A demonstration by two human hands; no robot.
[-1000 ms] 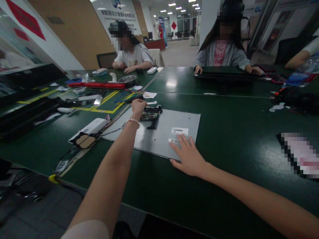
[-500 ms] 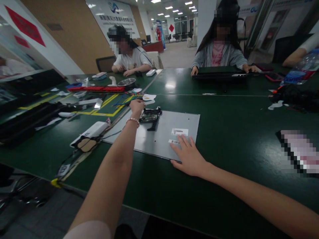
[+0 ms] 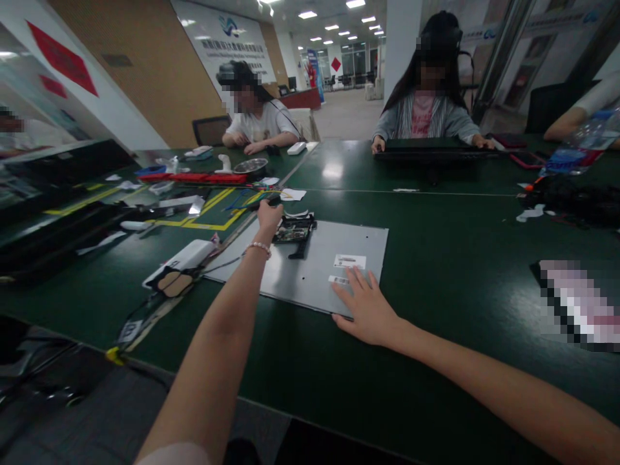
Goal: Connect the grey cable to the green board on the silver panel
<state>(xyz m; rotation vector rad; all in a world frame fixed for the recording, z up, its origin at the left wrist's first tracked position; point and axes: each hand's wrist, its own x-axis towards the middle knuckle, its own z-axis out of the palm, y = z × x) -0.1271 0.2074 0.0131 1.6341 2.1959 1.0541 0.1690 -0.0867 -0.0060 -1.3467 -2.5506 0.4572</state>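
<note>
A flat silvery metal panel (image 3: 320, 294) with two white labels lies on the green table. My right hand (image 3: 368, 309) rests on its near right corner, fingers spread. On the panel's far part is a green circuit board (image 3: 292, 234) in a black frame. My left hand (image 3: 269, 218), with a beaded bracelet on the wrist, is closed at the board's left side. What its fingers hold is hidden. Thin coloured wires (image 3: 241, 200) and a white paper piece (image 3: 293, 194) lie just beyond that hand.
Left of the panel sits a white box-like device (image 3: 184, 263) with cables. Black housings (image 3: 53, 236) and a red strip (image 3: 194, 177) lie farther left. To the right are a phone (image 3: 578, 303) and a water bottle (image 3: 581, 145). Across the table, two people sit; one holds a black panel (image 3: 436, 154).
The view has tilted slightly upward. The circuit board appears a little more tilted beside my closed left hand. My right hand stays spread on the panel.
</note>
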